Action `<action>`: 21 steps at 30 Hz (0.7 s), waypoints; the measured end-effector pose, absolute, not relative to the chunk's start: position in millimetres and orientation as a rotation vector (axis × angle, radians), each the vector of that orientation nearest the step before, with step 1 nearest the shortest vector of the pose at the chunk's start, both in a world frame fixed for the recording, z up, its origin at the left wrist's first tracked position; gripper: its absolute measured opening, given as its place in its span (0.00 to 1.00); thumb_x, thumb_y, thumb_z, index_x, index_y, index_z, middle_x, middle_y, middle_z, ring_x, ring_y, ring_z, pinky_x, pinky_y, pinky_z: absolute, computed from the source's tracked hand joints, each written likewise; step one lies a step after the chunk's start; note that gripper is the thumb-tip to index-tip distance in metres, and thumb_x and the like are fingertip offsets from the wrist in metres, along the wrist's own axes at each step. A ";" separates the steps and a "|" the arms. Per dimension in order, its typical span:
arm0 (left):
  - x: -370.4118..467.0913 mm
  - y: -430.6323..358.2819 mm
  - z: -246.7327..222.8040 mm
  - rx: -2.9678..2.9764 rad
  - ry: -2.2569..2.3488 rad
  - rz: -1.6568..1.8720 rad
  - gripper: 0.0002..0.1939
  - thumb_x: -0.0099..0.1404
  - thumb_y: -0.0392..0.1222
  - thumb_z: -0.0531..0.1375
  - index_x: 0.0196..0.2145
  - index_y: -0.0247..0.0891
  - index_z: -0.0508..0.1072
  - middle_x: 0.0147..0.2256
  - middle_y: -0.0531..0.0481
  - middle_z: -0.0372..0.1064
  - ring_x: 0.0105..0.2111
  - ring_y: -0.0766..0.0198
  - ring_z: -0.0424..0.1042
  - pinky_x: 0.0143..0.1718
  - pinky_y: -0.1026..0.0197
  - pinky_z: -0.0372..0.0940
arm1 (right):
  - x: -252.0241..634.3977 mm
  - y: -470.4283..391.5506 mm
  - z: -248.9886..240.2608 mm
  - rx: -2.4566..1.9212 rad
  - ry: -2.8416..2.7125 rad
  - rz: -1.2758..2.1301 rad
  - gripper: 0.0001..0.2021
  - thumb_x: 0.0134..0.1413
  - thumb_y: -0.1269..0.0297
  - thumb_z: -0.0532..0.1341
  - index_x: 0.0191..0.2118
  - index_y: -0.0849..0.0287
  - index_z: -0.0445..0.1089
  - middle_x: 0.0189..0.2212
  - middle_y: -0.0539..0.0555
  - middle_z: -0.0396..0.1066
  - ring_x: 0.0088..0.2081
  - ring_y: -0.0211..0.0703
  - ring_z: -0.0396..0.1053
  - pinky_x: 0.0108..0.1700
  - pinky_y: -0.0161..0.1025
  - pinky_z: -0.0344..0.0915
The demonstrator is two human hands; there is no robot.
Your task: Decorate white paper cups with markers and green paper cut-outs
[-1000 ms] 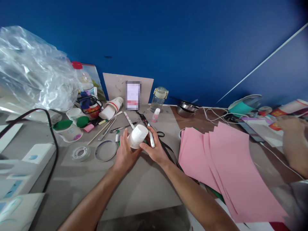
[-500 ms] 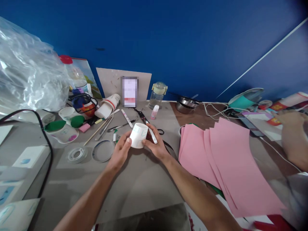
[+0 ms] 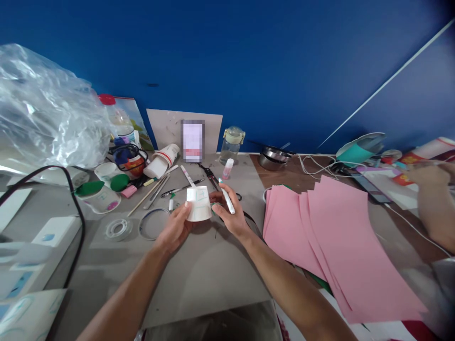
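Observation:
My left hand (image 3: 175,228) grips a white paper cup (image 3: 198,203) held upside down just above the grey table (image 3: 199,274). Faint green lines are drawn on the cup's side. My right hand (image 3: 229,214) holds a white marker pen (image 3: 226,195) between its fingers and sits right beside the cup, its fingertips close to the cup's wall. Both forearms reach in from the bottom of the view.
Pink paper sheets (image 3: 334,241) fan out at right. A tape roll (image 3: 117,228), a ring lid (image 3: 153,223), scissors (image 3: 210,176), sticks, cups (image 3: 99,194) and a glass jar (image 3: 232,144) crowd the back. A plastic bag (image 3: 46,113) bulks at left. Another person's hand (image 3: 432,199) works at far right.
The cup has been turned from lying sideways to bottom-up, showing its marked side. My right hand has come off the cup slightly, keeping the pen.

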State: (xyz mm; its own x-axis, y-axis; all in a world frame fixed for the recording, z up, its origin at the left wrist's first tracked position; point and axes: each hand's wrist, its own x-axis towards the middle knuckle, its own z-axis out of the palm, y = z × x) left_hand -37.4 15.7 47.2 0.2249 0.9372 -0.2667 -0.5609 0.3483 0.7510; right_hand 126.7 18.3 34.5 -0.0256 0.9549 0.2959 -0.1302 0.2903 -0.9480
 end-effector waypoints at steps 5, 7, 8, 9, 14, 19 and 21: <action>-39.6 20.4 43.5 0.510 0.788 1.139 0.22 0.58 0.51 0.66 0.44 0.31 0.76 0.41 0.39 0.78 0.44 0.49 0.76 0.46 0.51 0.72 | 125.5 15.8 35.3 -0.932 -1.256 1.042 0.26 0.56 0.57 0.63 0.58 0.53 0.58 0.40 0.56 0.73 0.41 0.46 0.72 0.47 0.48 0.69; -40.0 21.4 41.9 0.502 0.771 1.155 0.23 0.58 0.52 0.66 0.45 0.32 0.75 0.42 0.40 0.78 0.43 0.50 0.76 0.45 0.51 0.73 | 124.8 14.7 35.6 -0.970 -1.264 1.016 0.24 0.57 0.58 0.62 0.57 0.54 0.58 0.39 0.56 0.73 0.42 0.46 0.72 0.48 0.48 0.68; -40.1 21.7 41.1 0.498 0.763 1.164 0.24 0.58 0.53 0.66 0.46 0.33 0.75 0.42 0.40 0.77 0.42 0.51 0.77 0.44 0.51 0.73 | 124.4 14.3 35.8 -0.980 -1.265 1.005 0.24 0.57 0.59 0.62 0.57 0.54 0.58 0.39 0.55 0.73 0.42 0.46 0.72 0.48 0.48 0.68; -40.0 21.8 40.4 0.495 0.756 1.172 0.25 0.57 0.53 0.66 0.47 0.34 0.75 0.43 0.41 0.77 0.42 0.51 0.77 0.44 0.52 0.73 | 124.1 13.9 36.1 -0.985 -1.265 0.995 0.23 0.57 0.59 0.62 0.57 0.55 0.59 0.38 0.55 0.74 0.41 0.46 0.72 0.47 0.48 0.68; -39.7 21.0 39.1 0.519 0.765 1.178 0.28 0.57 0.58 0.65 0.47 0.35 0.75 0.43 0.41 0.77 0.44 0.50 0.76 0.45 0.52 0.72 | 122.1 11.9 37.4 -0.972 -1.279 0.974 0.23 0.56 0.60 0.62 0.56 0.55 0.59 0.37 0.55 0.74 0.40 0.46 0.72 0.46 0.48 0.69; -38.5 20.1 42.1 0.576 0.807 1.179 0.33 0.52 0.63 0.65 0.46 0.34 0.76 0.43 0.41 0.77 0.41 0.52 0.75 0.39 0.56 0.72 | 120.1 9.3 38.7 -0.975 -1.321 0.974 0.23 0.56 0.58 0.62 0.56 0.53 0.60 0.37 0.55 0.74 0.39 0.46 0.72 0.45 0.47 0.69; -37.6 19.8 44.3 0.586 0.817 1.179 0.36 0.50 0.65 0.65 0.46 0.33 0.75 0.43 0.39 0.77 0.40 0.52 0.76 0.38 0.56 0.72 | 119.8 8.7 39.1 -0.971 -1.333 0.981 0.23 0.56 0.58 0.62 0.56 0.53 0.59 0.38 0.55 0.74 0.40 0.47 0.73 0.45 0.48 0.70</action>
